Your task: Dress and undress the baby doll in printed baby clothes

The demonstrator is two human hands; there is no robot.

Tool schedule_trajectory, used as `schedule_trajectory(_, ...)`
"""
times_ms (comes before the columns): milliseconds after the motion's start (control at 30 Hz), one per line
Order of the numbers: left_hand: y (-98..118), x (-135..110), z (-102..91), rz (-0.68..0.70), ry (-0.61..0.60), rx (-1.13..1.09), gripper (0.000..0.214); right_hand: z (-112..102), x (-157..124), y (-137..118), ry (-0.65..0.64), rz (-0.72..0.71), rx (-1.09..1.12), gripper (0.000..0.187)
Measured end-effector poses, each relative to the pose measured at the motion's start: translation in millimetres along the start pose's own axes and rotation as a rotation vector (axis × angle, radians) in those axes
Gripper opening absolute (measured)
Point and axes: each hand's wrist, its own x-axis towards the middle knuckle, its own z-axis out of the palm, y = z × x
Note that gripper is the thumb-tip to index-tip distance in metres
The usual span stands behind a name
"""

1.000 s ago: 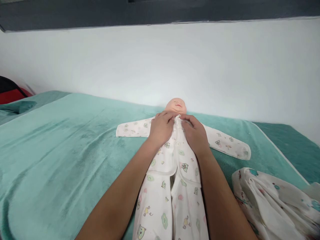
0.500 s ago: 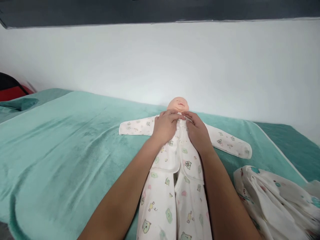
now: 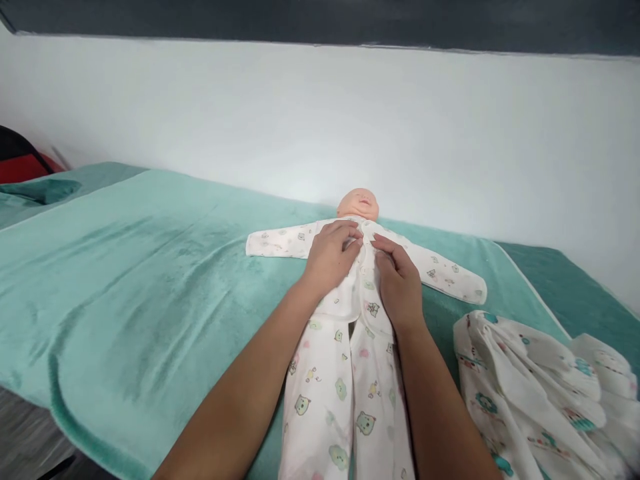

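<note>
Close work at the shirt front

From the shirt's middle, the doll has its head at twelve o'clock, near the wall. The left hand rests at ten, the right hand at three; fingers bent, but whether either pinches fabric I cannot tell. Green blanket spreads wide at nine, edge curving at eight. Crumpled cloth narrows the room at four.

Left hand and right hand now lower, off the neckline onto the shirt's upper front; slight gap between them. Neckline uncovered. More floor showing, lower left.
</note>
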Motion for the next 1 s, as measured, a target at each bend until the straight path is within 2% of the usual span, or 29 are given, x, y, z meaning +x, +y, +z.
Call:
schedule_trajectory(333,-1.0,1.3,0.5,-0.043,0.017,-0.074,0.014,-0.9,4.4,2.9,0.003,-0.053,-0.011,0.023)
schedule_trajectory(1000,-4.9,3.3,-1.5,-0.008,-0.041,-0.045,0.03,-4.7,7.1,5.5,-0.118,-0.107,-0.052,0.028)
